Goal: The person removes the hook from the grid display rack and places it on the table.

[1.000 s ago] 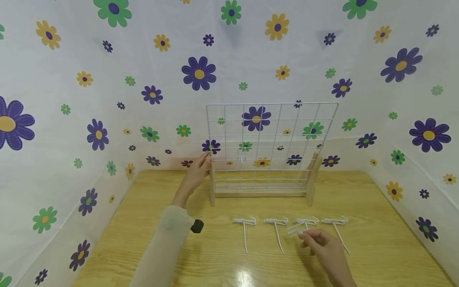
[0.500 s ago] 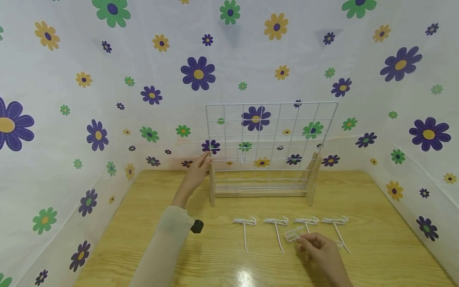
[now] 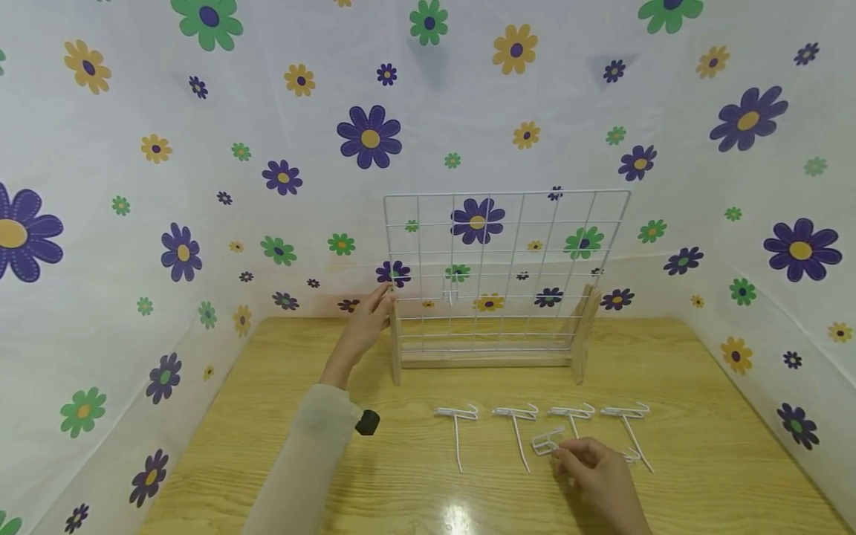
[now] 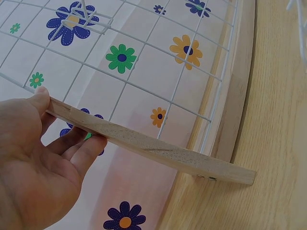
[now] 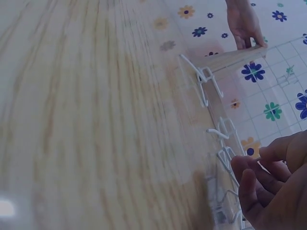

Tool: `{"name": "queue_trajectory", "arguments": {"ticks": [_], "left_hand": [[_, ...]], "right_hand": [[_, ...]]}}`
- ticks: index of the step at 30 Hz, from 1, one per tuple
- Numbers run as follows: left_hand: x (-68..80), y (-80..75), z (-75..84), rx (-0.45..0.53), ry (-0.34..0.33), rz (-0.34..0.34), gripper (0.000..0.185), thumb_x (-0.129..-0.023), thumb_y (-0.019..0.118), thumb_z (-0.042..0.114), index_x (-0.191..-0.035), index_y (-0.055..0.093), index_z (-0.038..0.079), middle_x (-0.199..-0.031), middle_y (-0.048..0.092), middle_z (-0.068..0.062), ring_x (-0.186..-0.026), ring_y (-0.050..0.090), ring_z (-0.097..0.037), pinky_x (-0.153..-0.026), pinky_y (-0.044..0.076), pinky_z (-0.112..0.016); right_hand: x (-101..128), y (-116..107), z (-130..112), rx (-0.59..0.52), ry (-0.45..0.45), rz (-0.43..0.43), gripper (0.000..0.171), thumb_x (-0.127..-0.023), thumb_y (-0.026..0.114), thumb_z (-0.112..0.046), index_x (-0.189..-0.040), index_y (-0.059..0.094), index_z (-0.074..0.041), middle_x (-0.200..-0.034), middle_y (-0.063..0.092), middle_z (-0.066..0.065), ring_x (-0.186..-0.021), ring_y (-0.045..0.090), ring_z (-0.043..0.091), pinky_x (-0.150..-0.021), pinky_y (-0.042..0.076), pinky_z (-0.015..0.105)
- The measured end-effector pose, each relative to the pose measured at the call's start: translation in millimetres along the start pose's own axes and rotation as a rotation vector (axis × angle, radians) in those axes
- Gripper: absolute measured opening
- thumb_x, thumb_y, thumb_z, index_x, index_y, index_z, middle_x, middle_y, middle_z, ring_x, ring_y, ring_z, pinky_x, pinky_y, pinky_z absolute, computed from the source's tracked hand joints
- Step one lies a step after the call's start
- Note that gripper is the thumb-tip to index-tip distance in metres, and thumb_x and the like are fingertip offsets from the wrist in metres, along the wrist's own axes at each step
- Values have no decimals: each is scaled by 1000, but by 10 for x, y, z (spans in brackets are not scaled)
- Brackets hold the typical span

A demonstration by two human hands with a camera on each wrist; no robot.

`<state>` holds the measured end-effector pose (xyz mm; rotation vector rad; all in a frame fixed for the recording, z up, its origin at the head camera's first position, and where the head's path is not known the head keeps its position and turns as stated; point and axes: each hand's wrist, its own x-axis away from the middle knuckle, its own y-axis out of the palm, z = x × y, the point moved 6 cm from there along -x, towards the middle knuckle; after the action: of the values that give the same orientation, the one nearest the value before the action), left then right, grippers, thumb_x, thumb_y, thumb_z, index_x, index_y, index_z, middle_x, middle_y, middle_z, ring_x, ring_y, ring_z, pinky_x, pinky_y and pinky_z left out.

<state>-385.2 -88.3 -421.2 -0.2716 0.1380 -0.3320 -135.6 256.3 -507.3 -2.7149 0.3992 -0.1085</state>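
My left hand (image 3: 364,325) grips the left wooden side post (image 4: 158,149) of a white wire grid rack, thumb on one side and fingers on the other in the left wrist view. With its thumb and fingertips, my right hand (image 3: 602,475) pinches a white wire display hook (image 3: 544,444) over the table. The hook's looped frame sticks out left of the fingertips; its middle is hidden by the hand. One similar hook (image 4: 91,23) hangs on the grid, left of its middle.
Several white hooks lie in a row on the wooden table (image 3: 281,446) in front of the rack, among them the leftmost hook (image 3: 457,442). The rack's wooden base bar (image 3: 484,362) stands behind them. Flower-printed cloth (image 3: 428,96) encloses the back and sides.
My right hand has moved slightly down with the hook and turned it, so its looped frame now tilts differently and its other end shows right of the hand. My left hand stays put.
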Motion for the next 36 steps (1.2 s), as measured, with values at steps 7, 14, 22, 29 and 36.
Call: {"name": "queue_trajectory", "arguments": {"ticks": [7, 14, 22, 29, 36], "left_hand": [[-3, -2, -2, 2, 4, 0, 58, -114, 38, 36, -166, 22, 17, -167, 29, -17, -148, 37, -39, -115, 43, -47], [-5, -4, -9, -4, -3, 13, 56, -114, 39, 36, -166, 25, 19, -165, 32, -17, -147, 39, -38, -115, 44, -46], [4, -2, 10, -6, -4, 6, 56, -114, 37, 35, -166, 24, 20, -166, 30, -16, -147, 38, -38, -116, 43, -47], [-5, -5, 21, -1, 3, 3, 56, -114, 37, 35, -166, 23, 18, -165, 32, -18, -147, 37, -39, -116, 42, -48], [-9, -9, 13, -3, -2, 5, 55, -114, 37, 34, -166, 24, 19, -165, 33, -18, -147, 38, -38, -116, 43, -46]], "right_hand": [[25, -17, -34, 119, -17, 7, 13, -94, 76, -7, -100, 72, 4, -85, 76, 8, -69, 67, 12, -55, 55, 21], [45, -41, -36, 203, 22, -3, 14, -94, 75, -8, -100, 73, 5, -81, 74, 5, -63, 65, 13, -50, 52, 21], [84, -42, -44, 249, 23, -21, 10, -92, 76, -8, -94, 73, 1, -68, 66, 1, -56, 57, 11, -46, 49, 20], [89, -24, -36, 321, 24, -53, 11, -93, 77, -12, -91, 74, -2, -70, 64, -1, -61, 56, 12, -54, 47, 21], [105, -10, 53, 369, 66, -102, 13, -92, 76, -16, -89, 73, -4, -74, 63, -2, -70, 55, 16, -59, 50, 25]]}}
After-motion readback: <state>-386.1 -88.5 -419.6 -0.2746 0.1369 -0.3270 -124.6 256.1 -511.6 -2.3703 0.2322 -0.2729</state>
